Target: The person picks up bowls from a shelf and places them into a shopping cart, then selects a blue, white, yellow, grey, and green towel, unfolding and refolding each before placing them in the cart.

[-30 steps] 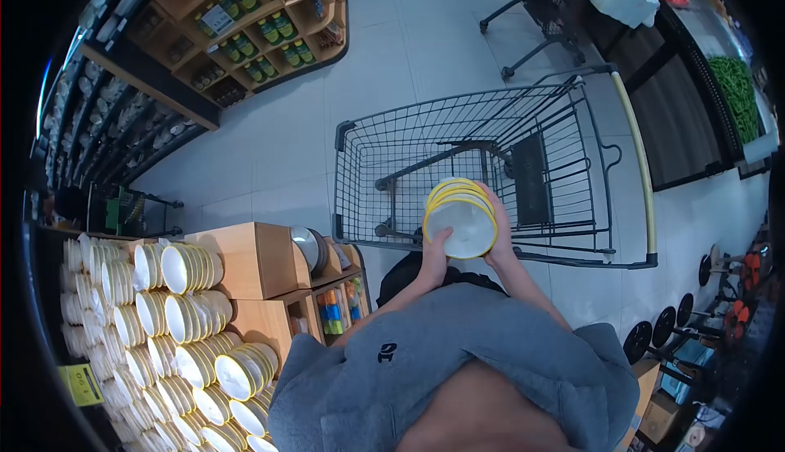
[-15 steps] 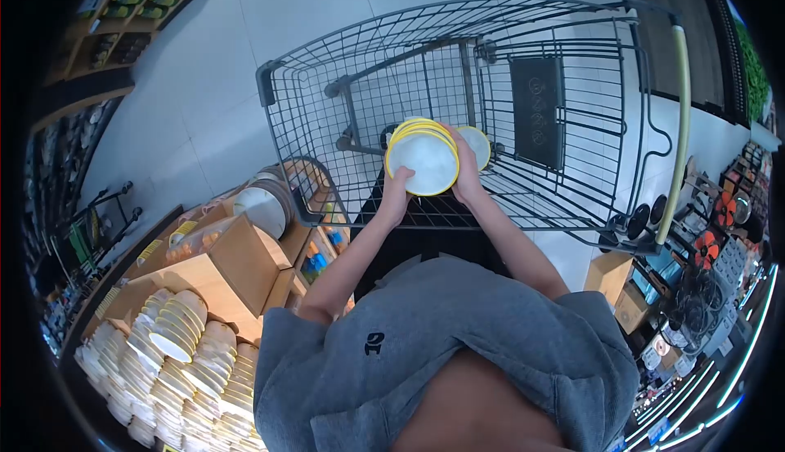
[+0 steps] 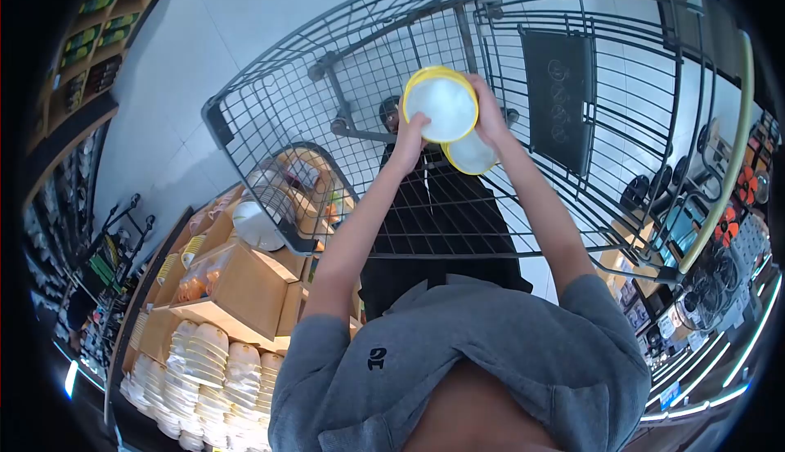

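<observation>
Clock read from centre of view, twelve straight ahead of the wearer. Against half a second earlier: the stack of yellow-rimmed bowls (image 3: 441, 107) had shifted toward twelve, arms reaching further out, its fanned rims now mostly hidden behind the front bowl. Grip closed on it from both sides: left hand (image 3: 411, 141) at the stack's seven, thumb over the white face; right hand (image 3: 489, 114) round its three. A second yellow-rimmed dish (image 3: 471, 156), formerly at the stack's three behind the right hand, showed at its five.

The shopping cart (image 3: 558, 96) had grown larger in view. Its front corner stood at ten, dark panel off the stack's three, pale handle (image 3: 726, 166) just short of three. Both forearms crossed the near rail. Wire mesh stretched between stack and front corner, giving the left side the wider span; the panel bounded the right more closely. Beyond the far rail, tiled floor (image 3: 196, 51) ran toward ten. Wooden display (image 3: 245, 293) with stacked dishes (image 3: 208, 387) hemmed eight to seven.
</observation>
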Tool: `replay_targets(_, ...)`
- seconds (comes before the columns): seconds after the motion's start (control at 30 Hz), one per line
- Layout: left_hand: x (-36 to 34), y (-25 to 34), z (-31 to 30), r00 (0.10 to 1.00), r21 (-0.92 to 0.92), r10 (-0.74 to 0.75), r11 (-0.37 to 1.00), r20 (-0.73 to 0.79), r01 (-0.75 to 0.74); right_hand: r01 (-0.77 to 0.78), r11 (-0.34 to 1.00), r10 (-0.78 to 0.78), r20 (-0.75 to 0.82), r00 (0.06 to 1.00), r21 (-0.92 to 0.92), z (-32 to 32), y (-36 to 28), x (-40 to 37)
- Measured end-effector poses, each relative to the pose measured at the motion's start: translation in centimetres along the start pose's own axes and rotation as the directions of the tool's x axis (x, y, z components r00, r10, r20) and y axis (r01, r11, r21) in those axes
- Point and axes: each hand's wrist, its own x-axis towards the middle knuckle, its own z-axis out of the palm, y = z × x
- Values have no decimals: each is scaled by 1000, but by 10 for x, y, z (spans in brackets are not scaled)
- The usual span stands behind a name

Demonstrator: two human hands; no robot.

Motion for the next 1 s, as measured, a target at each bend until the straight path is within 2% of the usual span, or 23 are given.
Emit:
replay_targets(0.17, 66, -3, 14, 999, 166, -39, 985, 23, 34, -17, 995, 23, -64, 998, 101, -27, -2, 44)
replay_targets(0.27, 86, -2, 19, 999, 191, -24, 981, 45, 15, -7, 991, 22, -105, 994, 133, -40, 8, 60)
replay_targets(0.4, 88, -3, 26, 998, 329, 48, 942, 48, -62, -26, 983, 58, -176, 983, 182, -52, 19, 66)
replay_targets(0.5, 86, -7, 27, 997, 313, 54, 947, 62, -71, -19, 973, 54, -144, 988, 229, -61, 28, 70)
replay_targets(0.6, 89, -14, 25, 997, 408, 72, 910, 15, -72, -11, 968, 53, -162, 985, 253, -62, 29, 70)
replay_targets(0.7, 96, -30, 20, 989, 341, 148, 929, 21, -146, 43, 959, 12, -192, 981, 280, -67, 35, 72)
replay_targets(0.8, 96, -31, 19, 985, 307, 157, 937, 65, -170, 91, 968, -48, -184, 982, 233, -74, 41, 74)
replay_targets(0.9, 88, -22, 26, 994, 290, 102, 951, 41, -109, 66, 975, -31, -166, 986, 212, -81, 45, 78)
replay_targets(1.0, 75, -11, 39, 992, 243, 125, 962, 11, -123, 64, 985, -35, -175, 984, 161, -87, 45, 81)
